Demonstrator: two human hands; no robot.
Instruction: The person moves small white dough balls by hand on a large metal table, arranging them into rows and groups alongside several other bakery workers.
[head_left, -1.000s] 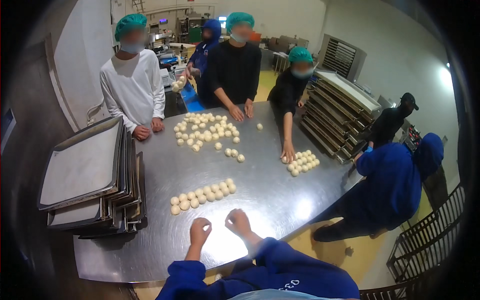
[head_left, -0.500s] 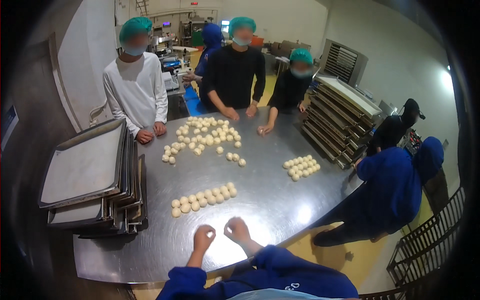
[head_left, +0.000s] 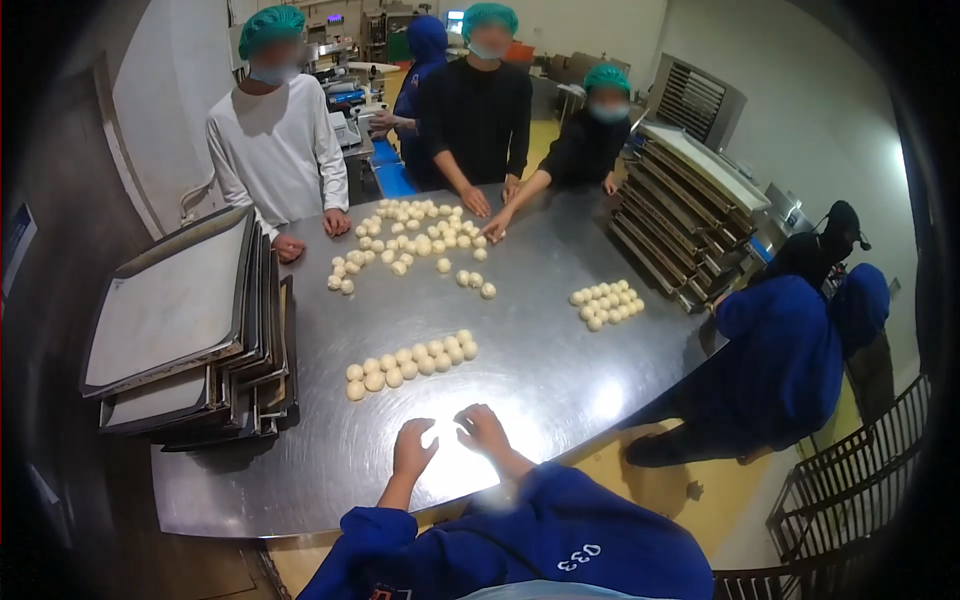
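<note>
My left hand (head_left: 414, 443) and my right hand (head_left: 483, 432) rest low over the steel table (head_left: 540, 370), a short gap apart, with their fingers loosely curved, apart and empty. Just beyond them lie several pale dough balls (head_left: 410, 365) in neat rows. A scattered group of dough balls (head_left: 410, 245) lies farther back, and another neat block (head_left: 606, 304) sits at the right. A co-worker's hand (head_left: 493, 230) reaches to the scattered balls at their right edge.
Stacked trays stand left (head_left: 170, 320) and back right (head_left: 680, 210). Three hairnetted co-workers (head_left: 470, 120) line the far side, another in blue behind them. People in blue (head_left: 775, 360) and black (head_left: 810, 250) are at the right, beside a dark rack (head_left: 850, 470).
My hands have loosened from curled shapes to more open ones. The reaching co-worker's hand left the right block for the scattered balls. The view has shifted, raising the table in the picture.
</note>
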